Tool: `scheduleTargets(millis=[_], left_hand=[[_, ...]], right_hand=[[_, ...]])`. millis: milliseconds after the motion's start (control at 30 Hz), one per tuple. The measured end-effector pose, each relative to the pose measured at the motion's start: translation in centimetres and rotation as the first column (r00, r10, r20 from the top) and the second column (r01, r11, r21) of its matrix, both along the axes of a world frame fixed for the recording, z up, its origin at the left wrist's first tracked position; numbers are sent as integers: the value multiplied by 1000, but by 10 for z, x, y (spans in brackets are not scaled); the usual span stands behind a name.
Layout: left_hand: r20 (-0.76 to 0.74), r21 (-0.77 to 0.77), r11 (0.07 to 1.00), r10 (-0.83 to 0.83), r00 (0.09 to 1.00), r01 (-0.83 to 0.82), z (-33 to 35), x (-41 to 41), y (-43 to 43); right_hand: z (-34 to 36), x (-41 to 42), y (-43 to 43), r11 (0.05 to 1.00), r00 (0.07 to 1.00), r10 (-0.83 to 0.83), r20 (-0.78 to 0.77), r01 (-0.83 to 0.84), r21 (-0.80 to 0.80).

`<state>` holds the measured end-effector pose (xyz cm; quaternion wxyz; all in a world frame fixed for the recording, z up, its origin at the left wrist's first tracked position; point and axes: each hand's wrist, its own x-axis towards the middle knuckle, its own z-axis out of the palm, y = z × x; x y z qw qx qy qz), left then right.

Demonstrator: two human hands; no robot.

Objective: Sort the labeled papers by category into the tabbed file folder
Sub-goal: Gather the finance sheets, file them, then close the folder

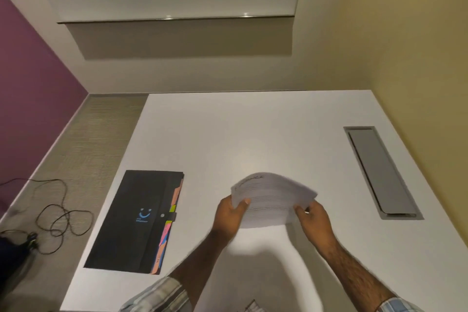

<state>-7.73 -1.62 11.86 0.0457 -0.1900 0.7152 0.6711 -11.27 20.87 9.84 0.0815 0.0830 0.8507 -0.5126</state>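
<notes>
Above white table (228, 134), paper stack (272, 197) held between hands: left fingers (244, 202) pinching left edge, right fingers (301, 210) gripping right edge.

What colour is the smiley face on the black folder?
Blue. The smiley on the black folder shows in the head view.

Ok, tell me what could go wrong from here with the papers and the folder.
1. The papers bow between the left hand and right hand, gripped only at the edges; loose sheets might slide out onto the table.
2. The folder lies strapped shut while both hands are full; freeing one hand to open it could let the stack sag and spill.
</notes>
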Motion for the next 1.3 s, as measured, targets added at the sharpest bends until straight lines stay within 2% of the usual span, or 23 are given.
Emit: scheduleTargets(millis=[100,200,333,467,533,600,733,900,967,1067,1167,1300], left_hand=[[-1,10,1000,-6,1000,6,11,-1,-12],[10,46,996,70,997,-70,23,0,-32],[30,11,984,177,984,-177,29,7,-72],[60,-132,969,217,974,-207,18,22,-128],[87,-308,928,245,966,-208,4,34,-163],[155,-500,858,225,962,-120,-18,50,-200],[254,-727,683,174,951,70,-71,80,-257],[374,-837,441,27,927,325,-109,92,-280],[389,-849,378,-30,921,371,-118,93,-283],[407,-835,350,-126,905,425,-122,89,-286],[474,-766,378,-216,854,520,-125,79,-287],[417,-724,449,-322,850,524,-117,65,-283]], right_hand=[[9,0,-11,994,998,15,55,-8,-111],[19,4,-29,976,992,74,99,-51,-214],[19,12,-65,963,979,129,156,-86,-257],[14,19,-97,978,980,92,175,-56,-200],[12,23,-106,984,985,59,160,-31,-173],[10,27,-111,988,987,12,162,14,-156],[-6,46,-121,970,968,-127,217,167,-175],[-18,82,-140,883,897,-342,280,409,-230],[-17,99,-151,842,866,-410,287,480,-246],[-10,123,-169,802,833,-463,303,540,-257],[-7,143,-179,807,826,-486,287,550,-217],[-5,150,-182,815,825,-487,288,547,-189]])
